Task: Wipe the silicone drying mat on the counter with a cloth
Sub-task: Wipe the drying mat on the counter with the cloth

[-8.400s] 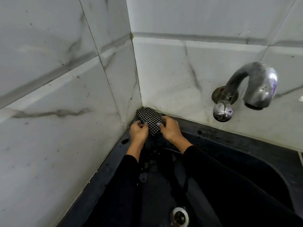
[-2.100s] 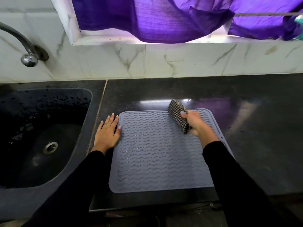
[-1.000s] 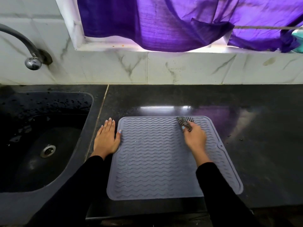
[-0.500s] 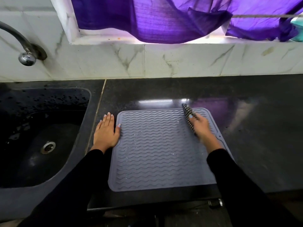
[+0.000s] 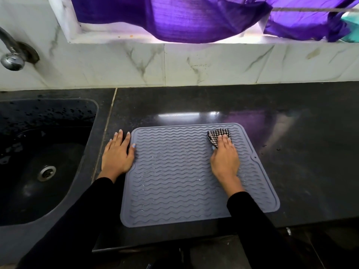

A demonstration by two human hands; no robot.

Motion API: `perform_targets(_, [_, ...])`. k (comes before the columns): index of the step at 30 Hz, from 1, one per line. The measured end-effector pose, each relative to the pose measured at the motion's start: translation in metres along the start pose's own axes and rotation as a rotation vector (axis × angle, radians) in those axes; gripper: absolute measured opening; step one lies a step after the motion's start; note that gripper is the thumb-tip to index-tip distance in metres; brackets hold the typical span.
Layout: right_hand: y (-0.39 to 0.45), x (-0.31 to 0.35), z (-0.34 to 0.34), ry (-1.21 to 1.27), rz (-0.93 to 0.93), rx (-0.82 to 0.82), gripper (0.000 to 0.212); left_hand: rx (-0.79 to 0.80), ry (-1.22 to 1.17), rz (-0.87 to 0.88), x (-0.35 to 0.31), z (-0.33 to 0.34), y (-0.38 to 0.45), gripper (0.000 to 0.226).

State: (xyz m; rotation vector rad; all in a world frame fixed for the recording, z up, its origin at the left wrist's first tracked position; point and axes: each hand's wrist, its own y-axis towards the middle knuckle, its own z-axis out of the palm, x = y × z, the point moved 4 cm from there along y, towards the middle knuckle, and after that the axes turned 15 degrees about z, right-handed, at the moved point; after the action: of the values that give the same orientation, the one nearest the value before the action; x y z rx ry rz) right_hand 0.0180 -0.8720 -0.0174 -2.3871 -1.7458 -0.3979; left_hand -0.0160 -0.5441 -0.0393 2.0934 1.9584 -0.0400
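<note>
With the grey silicone mat [image 5: 174,171] at frame centre on the dark counter [image 5: 291,133], the right hand [image 5: 224,158] presses the checked cloth [image 5: 218,135] flat-fingered at its upper-right corner, while the flat, empty left hand [image 5: 116,154] should pin the left edge through overlapping strokes.

I saw white marble tiles [image 5: 116,63] backing the black counter [image 5: 301,148]. Purple curtains [image 5: 184,18] glowed above; a dark sink [image 5: 38,162] lay left of the hands.

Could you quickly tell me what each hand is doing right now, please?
Left hand: open, flat on the counter, thumb on the mat edge.
Right hand: open, straight fingers pressing the checked cloth onto the mat.
</note>
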Motion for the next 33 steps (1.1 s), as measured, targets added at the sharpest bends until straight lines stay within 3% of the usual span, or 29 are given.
perform_targets(6, [0.005,0.006,-0.02,0.003,-0.051,0.058,0.05,-0.015,-0.024,-0.004,0.0,-0.001,-0.001,0.067])
perform_targets(10, [0.022,-0.015,-0.037,0.375,0.064,0.212,0.036,0.007,-0.03,-0.003,-0.002,-0.005,-0.001,0.069])
perform_targets(13, [0.042,-0.039,-0.053,0.738,0.298,0.324,0.029,0.019,-0.04,-0.001,-0.003,-0.007,-0.002,0.072])
perform_targets(14, [0.046,-0.046,-0.056,0.749,0.381,0.298,0.027,0.017,-0.045,-0.002,-0.003,-0.007,-0.002,0.073])
perform_targets(16, [0.041,-0.053,-0.064,0.718,0.464,0.207,0.025,0.006,-0.057,0.002,-0.001,-0.007,-0.001,0.073])
perform_targets(18, [0.024,-0.048,-0.072,0.482,0.371,0.063,0.032,-0.006,-0.074,-0.002,-0.001,-0.006,-0.002,0.072])
perform_targets(24, [-0.019,-0.012,-0.017,0.166,0.082,0.03,0.054,-0.019,-0.073,0.0,0.002,-0.005,-0.001,0.069])
perform_targets(29, [-0.007,-0.024,-0.024,0.216,0.109,-0.042,0.051,-0.032,-0.076,0.014,-0.001,-0.007,0.0,0.067])
perform_targets(33, [-0.007,-0.03,-0.036,0.318,0.185,0.003,0.046,-0.025,-0.091,0.008,-0.002,-0.009,-0.002,0.067])
